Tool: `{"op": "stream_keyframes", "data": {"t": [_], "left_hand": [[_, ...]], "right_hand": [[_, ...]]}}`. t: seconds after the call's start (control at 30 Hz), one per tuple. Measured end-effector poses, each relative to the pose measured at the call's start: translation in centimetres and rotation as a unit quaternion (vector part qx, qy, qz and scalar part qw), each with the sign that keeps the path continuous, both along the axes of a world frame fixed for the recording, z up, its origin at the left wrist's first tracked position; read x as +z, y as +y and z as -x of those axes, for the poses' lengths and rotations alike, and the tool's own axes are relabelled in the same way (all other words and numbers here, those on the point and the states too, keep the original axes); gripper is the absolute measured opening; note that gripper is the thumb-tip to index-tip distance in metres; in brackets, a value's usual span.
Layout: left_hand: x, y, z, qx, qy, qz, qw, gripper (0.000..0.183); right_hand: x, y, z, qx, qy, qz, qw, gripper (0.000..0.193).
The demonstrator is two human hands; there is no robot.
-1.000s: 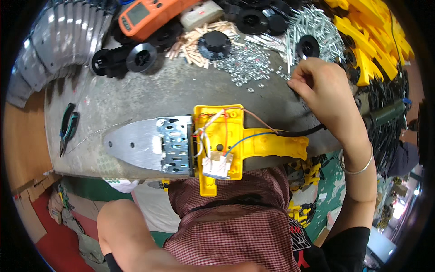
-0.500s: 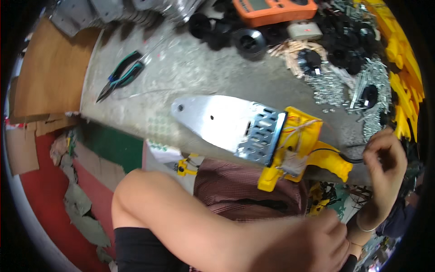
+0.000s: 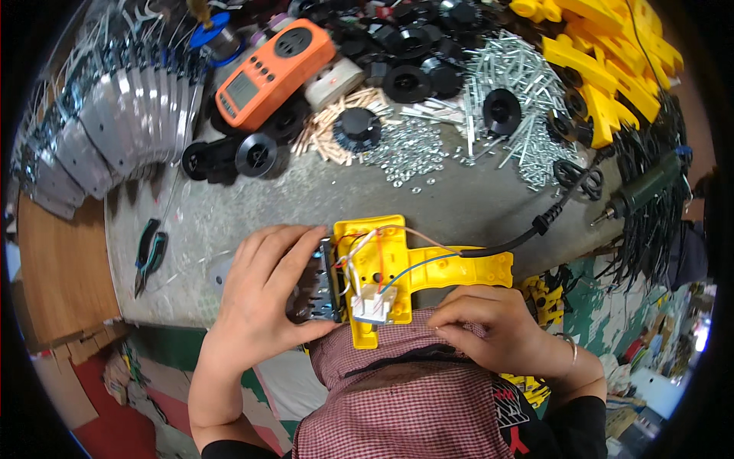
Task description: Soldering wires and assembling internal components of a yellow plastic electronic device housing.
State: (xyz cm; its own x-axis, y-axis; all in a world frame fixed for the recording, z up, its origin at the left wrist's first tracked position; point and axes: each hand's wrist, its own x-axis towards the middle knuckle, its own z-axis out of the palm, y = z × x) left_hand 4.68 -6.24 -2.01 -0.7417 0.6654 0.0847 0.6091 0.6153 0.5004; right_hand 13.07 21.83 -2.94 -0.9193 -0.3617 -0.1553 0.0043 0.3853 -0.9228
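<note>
A yellow plastic housing half point(image 3: 394, 264) with a handle lies open-side up at the table's near edge. Thin red, white and blue wires cross it to a small white switch or connector block point(image 3: 375, 304). A black power cord point(image 3: 505, 246) lies along its handle and runs off to the right. My left hand point(image 3: 264, 287) wraps over the metal plate point(image 3: 315, 294) at the housing's left side, thumb at its near edge. Just below the handle, my right hand point(image 3: 489, 325) has thumb and forefinger pinched; what they hold, if anything, cannot be made out.
Pliers point(image 3: 150, 256) lie at the left. Stacked metal plates point(image 3: 115, 122), an orange meter point(image 3: 275, 73), black round knobs point(image 3: 409, 83), wooden sticks point(image 3: 332, 126), nuts point(image 3: 405, 149) and screws point(image 3: 512, 84) line the back. A green electric screwdriver point(image 3: 646, 187) and yellow housings point(image 3: 604, 69) are at right.
The view has swung to the right. My left hand has come from the lower edge onto the metal plate. My right hand has moved from beside the cord to below the handle.
</note>
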Motion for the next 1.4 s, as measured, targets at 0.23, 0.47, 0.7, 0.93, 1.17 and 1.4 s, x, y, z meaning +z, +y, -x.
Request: {"op": "stream_keyframes", "data": {"t": [0.23, 0.47, 0.7, 0.93, 1.17, 1.4], "left_hand": [[-0.4, 1.1, -1.0, 0.012, 0.082, -0.078, 0.994, 0.092], [-0.6, 1.3, -1.0, 0.022, 0.088, -0.079, 0.993, 0.091], [-0.3, 1.2, -0.9, 0.03, 0.086, -0.085, 0.992, 0.091], [-0.4, 1.0, -0.9, 0.029, 0.091, -0.064, 0.993, 0.095], [2.3, 1.0, -2.8, -0.014, 0.217, -0.074, 0.973, 0.06], [4.7, 4.5, -3.0, -0.137, 0.286, 0.098, 0.943, 0.038]], "right_hand": [[-3.4, -0.7, 1.3, -0.037, 0.193, -0.072, 0.978, 0.019], [-4.2, -1.0, 2.5, -0.061, 0.107, 0.094, 0.988, 0.018], [-3.8, -0.7, 1.8, -0.069, 0.008, 0.07, 0.995, 0.028], [-2.8, -1.7, 1.6, -0.129, -0.089, 0.255, 0.954, 0.034], [-2.8, -1.9, 0.8, -0.132, -0.111, 0.245, 0.954, 0.04], [-3.5, -2.2, 0.4, -0.131, -0.064, 0.237, 0.96, 0.038]]}}
